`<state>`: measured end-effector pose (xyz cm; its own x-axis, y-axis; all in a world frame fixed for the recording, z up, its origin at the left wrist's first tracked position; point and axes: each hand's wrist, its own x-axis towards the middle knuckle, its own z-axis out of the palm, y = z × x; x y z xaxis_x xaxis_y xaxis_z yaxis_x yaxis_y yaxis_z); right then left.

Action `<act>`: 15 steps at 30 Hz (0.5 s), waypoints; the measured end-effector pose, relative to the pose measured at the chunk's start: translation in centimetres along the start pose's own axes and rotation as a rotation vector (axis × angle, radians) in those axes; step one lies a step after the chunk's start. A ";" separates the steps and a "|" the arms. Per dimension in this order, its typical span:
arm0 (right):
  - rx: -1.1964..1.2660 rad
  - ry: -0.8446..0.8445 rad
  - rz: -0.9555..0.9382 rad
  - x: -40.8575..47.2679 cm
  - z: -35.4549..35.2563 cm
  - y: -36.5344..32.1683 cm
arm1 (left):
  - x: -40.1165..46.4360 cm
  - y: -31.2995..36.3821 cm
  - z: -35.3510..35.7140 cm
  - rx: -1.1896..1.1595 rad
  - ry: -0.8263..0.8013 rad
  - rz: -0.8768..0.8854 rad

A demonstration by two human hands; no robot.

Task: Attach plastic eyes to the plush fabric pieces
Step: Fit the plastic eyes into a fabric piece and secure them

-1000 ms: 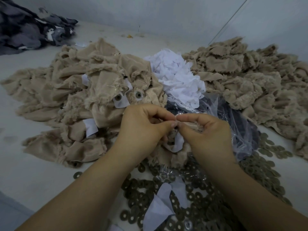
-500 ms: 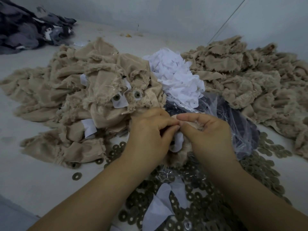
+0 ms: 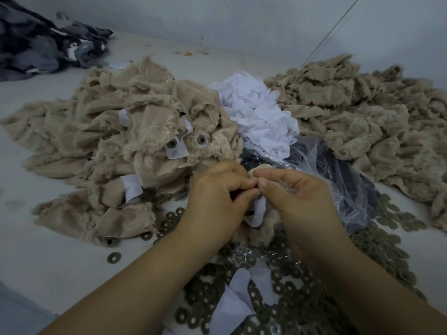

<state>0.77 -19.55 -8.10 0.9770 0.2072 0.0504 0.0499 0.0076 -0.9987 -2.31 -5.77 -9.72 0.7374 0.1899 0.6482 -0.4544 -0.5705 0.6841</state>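
Beige plush fabric piece [image 3: 260,234], fuzzy at its edges, sits bunched between both hands just above a spread of round metal washers [image 3: 290,286] on the pale worktop [image 3: 48,262]. The left hand [image 3: 215,201] has its fingers curled and pinching the top of the piece, and the right hand [image 3: 300,197] pinches it from the other side, thumb tips meeting. A white backing strip [image 3: 258,211] hangs from the piece between the hands. Whether an eye is in the grip cannot be told. To the left lies a heap of tan plush pieces [image 3: 96,141]; one on top carries two fitted plastic eyes [image 3: 201,140]. Behind the hands are a mound of white fabric scraps [image 3: 256,110] and a clear plastic bag [image 3: 338,184] with dark contents. Another heap of plush [image 3: 362,105] lies to the right.
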 end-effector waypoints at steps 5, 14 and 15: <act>-0.064 -0.004 -0.053 -0.3 0.1 -0.2 | 0.1 -0.2 0.1 -0.030 -0.015 0.033; -0.204 -0.029 -0.199 -0.7 0.6 -0.9 | -0.1 -0.7 0.1 0.043 -0.033 0.140; -0.220 -0.030 -0.216 -0.7 0.6 -0.9 | -0.1 -0.8 0.0 0.061 -0.033 0.167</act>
<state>-0.13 -19.11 -7.27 0.9326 0.2522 0.2580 0.3025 -0.1570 -0.9401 -1.99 -5.37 -10.35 0.6709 0.0625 0.7389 -0.5417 -0.6392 0.5459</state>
